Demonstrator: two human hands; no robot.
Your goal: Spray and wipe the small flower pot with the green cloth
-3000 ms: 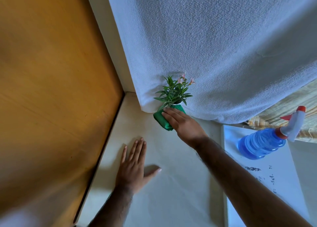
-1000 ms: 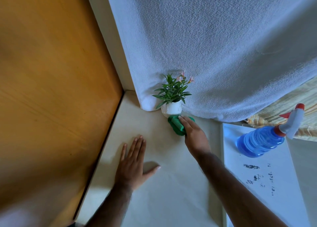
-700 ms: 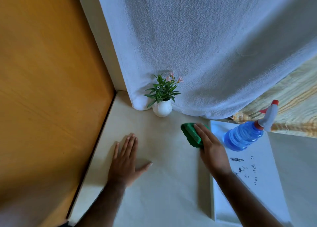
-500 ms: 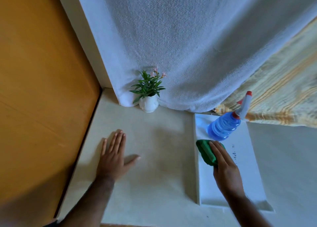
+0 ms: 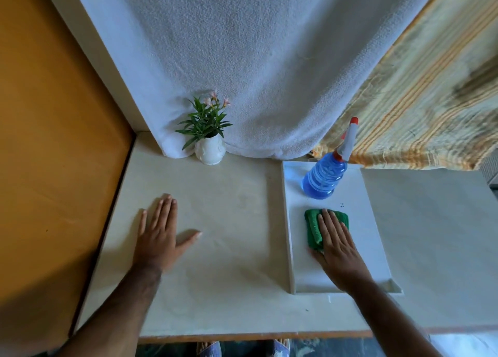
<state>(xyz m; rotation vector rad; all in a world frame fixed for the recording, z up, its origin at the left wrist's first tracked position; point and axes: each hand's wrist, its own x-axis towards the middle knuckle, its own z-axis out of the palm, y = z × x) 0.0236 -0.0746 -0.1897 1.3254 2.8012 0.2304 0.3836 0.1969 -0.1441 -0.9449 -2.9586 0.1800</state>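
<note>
The small white flower pot (image 5: 210, 152) with a green plant and pink blooms stands at the back of the table, against the hanging white towel. The folded green cloth (image 5: 312, 227) lies on the white tray (image 5: 374, 249). My right hand (image 5: 336, 246) lies flat on top of the cloth and presses it down, far to the right of the pot. The blue spray bottle (image 5: 323, 179) with a white and red nozzle stands on the tray just behind the cloth. My left hand (image 5: 159, 238) rests palm down on the table, fingers spread, holding nothing.
A white towel (image 5: 242, 60) hangs behind the table and a striped yellow fabric (image 5: 431, 87) hangs at the right. An orange wooden panel (image 5: 54, 141) borders the table on the left. The table's front edge (image 5: 242, 335) runs near the bottom of the view.
My right hand took the green cloth off the pot and carried it right and toward me, down onto the tray. The view shifted right. My left hand stayed flat.
</note>
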